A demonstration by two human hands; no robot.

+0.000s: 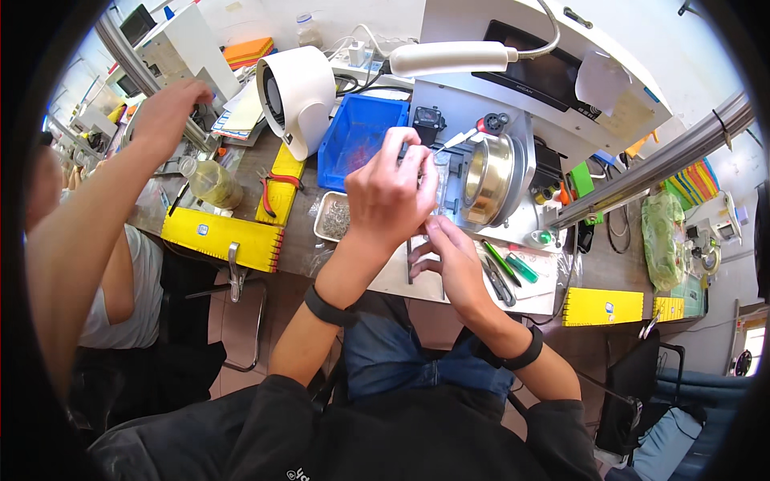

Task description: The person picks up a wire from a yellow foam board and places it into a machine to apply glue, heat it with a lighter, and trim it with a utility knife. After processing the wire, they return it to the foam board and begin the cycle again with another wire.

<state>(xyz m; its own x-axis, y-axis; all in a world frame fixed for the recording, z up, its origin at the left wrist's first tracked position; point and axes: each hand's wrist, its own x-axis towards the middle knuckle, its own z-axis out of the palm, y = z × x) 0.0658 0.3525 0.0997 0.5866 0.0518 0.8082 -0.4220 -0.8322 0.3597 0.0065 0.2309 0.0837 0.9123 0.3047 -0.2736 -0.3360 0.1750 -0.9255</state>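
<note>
My left hand (389,192) is raised over the bench, its fingers curled together. Just below and to its right is my right hand (453,260), with thumb and forefinger pinched close to the left palm. Whatever the fingers hold is hidden or too small to make out. Right beside them, a large spool of gold-coloured wire (486,183) is mounted on a machine. A white tray of small metal bits (331,216) sits left of my left wrist. Close to my right hand lie a green pen-like tool (499,260) and dark tweezers or pliers (499,282).
Behind my hands stand a blue bin (333,164), a white round-mouthed device (301,100) and a white lamp (453,58). Yellow edge strips (224,239) line the bench, with red-handled pliers (267,196) and a jar (210,183) nearby. A co-worker's arm (120,176) reaches in at left.
</note>
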